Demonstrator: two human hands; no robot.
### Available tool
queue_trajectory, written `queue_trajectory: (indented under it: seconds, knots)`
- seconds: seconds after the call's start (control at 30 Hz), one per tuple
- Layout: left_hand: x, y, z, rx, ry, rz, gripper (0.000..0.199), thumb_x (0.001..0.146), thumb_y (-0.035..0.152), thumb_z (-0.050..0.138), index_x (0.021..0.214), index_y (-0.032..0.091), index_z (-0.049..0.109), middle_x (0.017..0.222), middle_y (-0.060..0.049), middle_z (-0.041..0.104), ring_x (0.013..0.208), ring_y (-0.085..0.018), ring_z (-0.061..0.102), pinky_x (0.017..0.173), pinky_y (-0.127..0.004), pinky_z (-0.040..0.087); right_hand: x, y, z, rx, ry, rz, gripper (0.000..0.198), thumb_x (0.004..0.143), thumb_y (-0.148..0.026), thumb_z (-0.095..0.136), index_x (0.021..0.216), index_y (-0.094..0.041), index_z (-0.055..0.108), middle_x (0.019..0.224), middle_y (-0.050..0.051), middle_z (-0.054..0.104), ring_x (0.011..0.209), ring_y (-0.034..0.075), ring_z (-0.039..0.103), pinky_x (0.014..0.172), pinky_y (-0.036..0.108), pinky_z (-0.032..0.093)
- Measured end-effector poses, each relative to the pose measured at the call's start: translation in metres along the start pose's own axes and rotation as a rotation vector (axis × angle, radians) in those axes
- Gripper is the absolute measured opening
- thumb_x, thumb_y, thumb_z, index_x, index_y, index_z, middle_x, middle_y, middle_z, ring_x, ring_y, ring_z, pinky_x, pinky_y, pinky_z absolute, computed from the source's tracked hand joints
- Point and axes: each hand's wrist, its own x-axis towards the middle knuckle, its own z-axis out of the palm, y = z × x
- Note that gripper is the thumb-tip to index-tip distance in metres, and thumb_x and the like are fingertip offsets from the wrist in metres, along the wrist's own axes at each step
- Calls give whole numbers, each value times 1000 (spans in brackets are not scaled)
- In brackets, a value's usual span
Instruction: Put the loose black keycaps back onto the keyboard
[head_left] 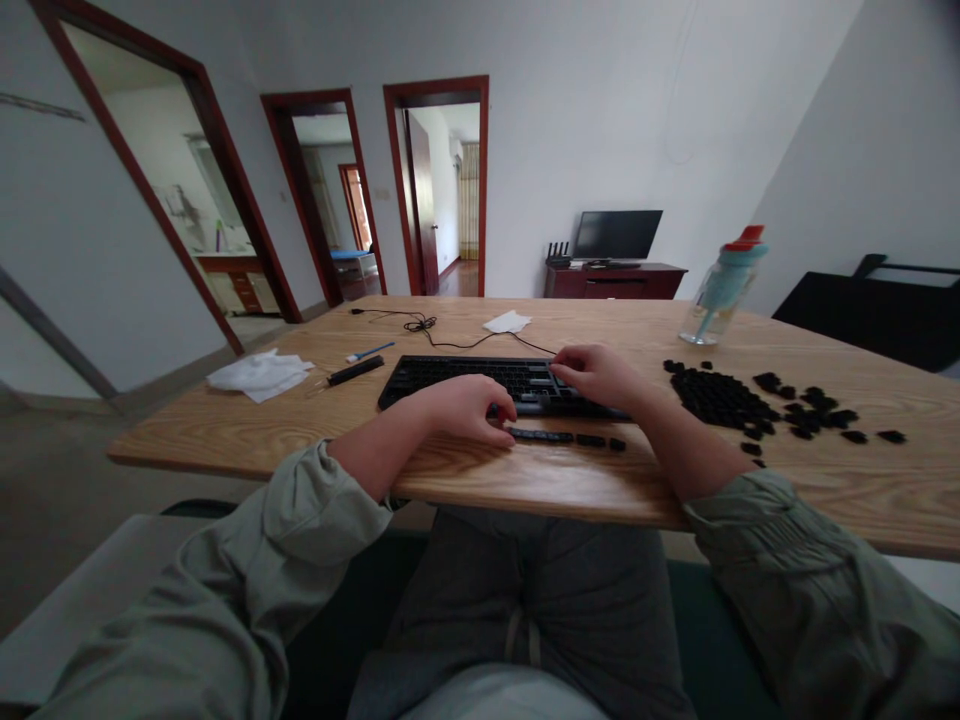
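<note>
A black keyboard (457, 372) lies on the wooden table, with some of its keycaps off. My left hand (469, 408) rests at its front edge, thumb and forefinger apart, beside a short row of loose keycaps (540, 435). Something dark shows between those fingers, perhaps the keyboard's edge. Over the keyboard's right part, my right hand (600, 372) has its fingertips pressed together against the keys; what they hold, if anything, is hidden. To the right is a heap of loose black keycaps (720, 398), with several more scattered around it.
White tissues (261, 374) lie at the left, near a small blue brush (371, 352) and a dark stick-like tool (355, 371). Behind the keyboard are its cable (420, 323) and a folded tissue (508, 321). A clear bottle (721, 290) stands at the back right.
</note>
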Motion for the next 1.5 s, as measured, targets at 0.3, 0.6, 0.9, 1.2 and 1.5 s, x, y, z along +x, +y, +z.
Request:
queue_trajectory:
  seconds: [0.3,0.6,0.9,1.2,1.5]
  knots:
    - [2,-34,-14,-46,122,-122,24,80,35,69,96,20,77,88,-3,75,75,-15,65,69,-24,46,1,2,1,20,0,8,22,89,-33,54,86,-16,69,77,6,70,64,16,56,59,27,40]
    - [5,-127,-29,23,324,-539,20,74,25,69,89,19,80,80,-3,77,71,-16,65,65,-24,48,2,8,4,48,-2,-9,24,88,-34,54,86,-16,69,74,6,68,64,17,56,60,29,40]
    - [2,-129,-25,17,239,-511,20,75,22,66,89,18,80,76,-3,76,67,-17,65,67,-26,48,0,-1,0,26,1,3,24,89,-33,53,87,-16,70,73,6,68,63,16,55,59,28,39]
    - [-2,-138,-21,-59,285,-475,22,76,25,68,94,18,80,79,-3,76,67,-15,63,71,-25,49,-1,-1,-1,33,1,-3,25,88,-35,53,85,-16,70,75,7,69,63,16,55,59,29,40]
    - [-2,-130,-23,-42,260,-487,21,75,21,70,94,17,80,81,-3,77,65,-13,62,70,-23,48,0,2,1,16,-3,1,25,89,-35,53,87,-16,69,78,7,70,64,16,56,58,28,39]
